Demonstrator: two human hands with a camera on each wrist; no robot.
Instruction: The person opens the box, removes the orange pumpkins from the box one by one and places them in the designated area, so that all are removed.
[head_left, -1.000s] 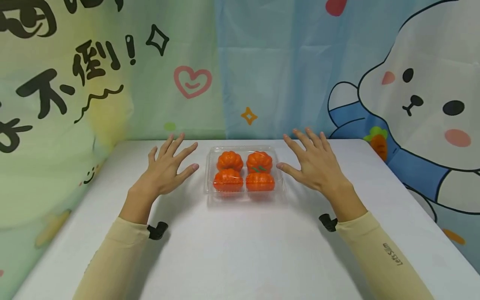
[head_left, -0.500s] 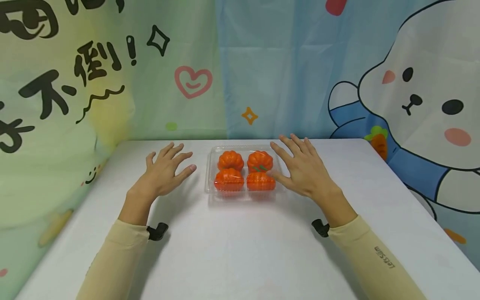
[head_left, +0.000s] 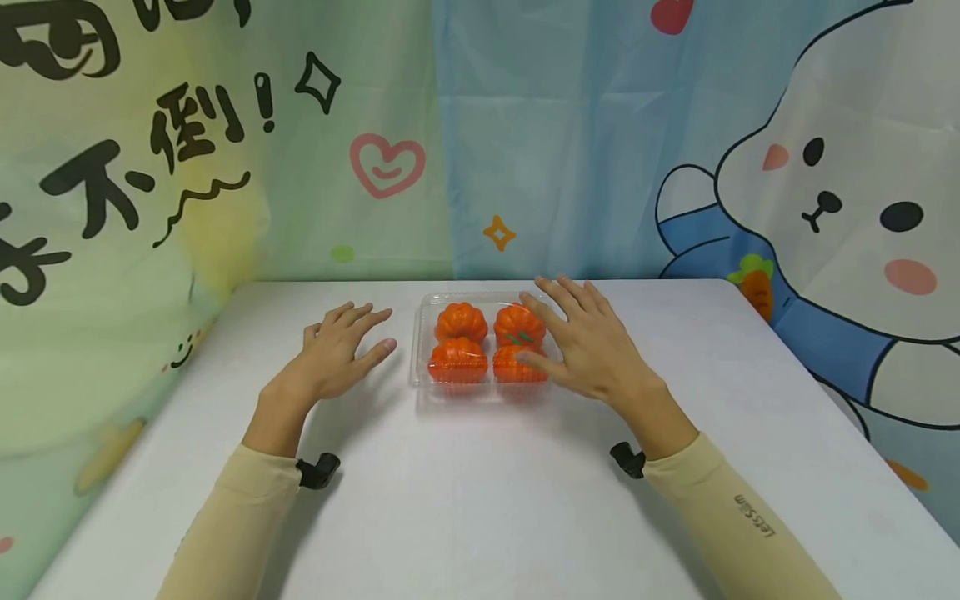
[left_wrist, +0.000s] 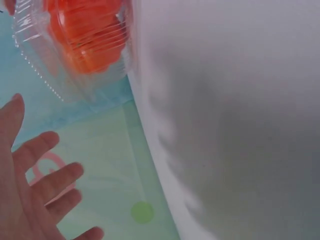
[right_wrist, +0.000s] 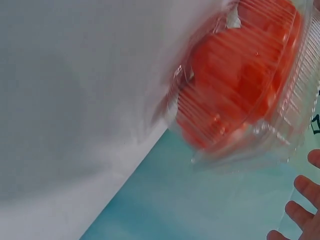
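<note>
A clear plastic clamshell box [head_left: 417, 354] sits on the white table towards its far edge. Inside are several orange toy pumpkins [head_left: 458, 360], in two rows. My right hand [head_left: 596, 350] is over the box's right side, fingers spread, covering part of the pumpkins there; touching or hovering, I cannot tell. To the left of the box, and apart from it, my left hand [head_left: 333, 354] hovers with loosely spread fingers and holds nothing. The left wrist view has the box [left_wrist: 75, 82] above the left fingers. In the right wrist view, right fingertips [right_wrist: 306, 190] show below the box [right_wrist: 270, 142].
The white table [head_left: 480, 500] spreads around the box and under both forearms. Behind it hangs a printed cloth [head_left: 525, 125] with a cartoon animal at the right. A small black wrist camera [head_left: 318, 472] sits at the left cuff, another [head_left: 627, 460] at the right.
My right hand has moved left and slightly nearer, from beside the box to over its right side. My left hand has lowered slightly, its fingers less outstretched. The box has stayed put.
</note>
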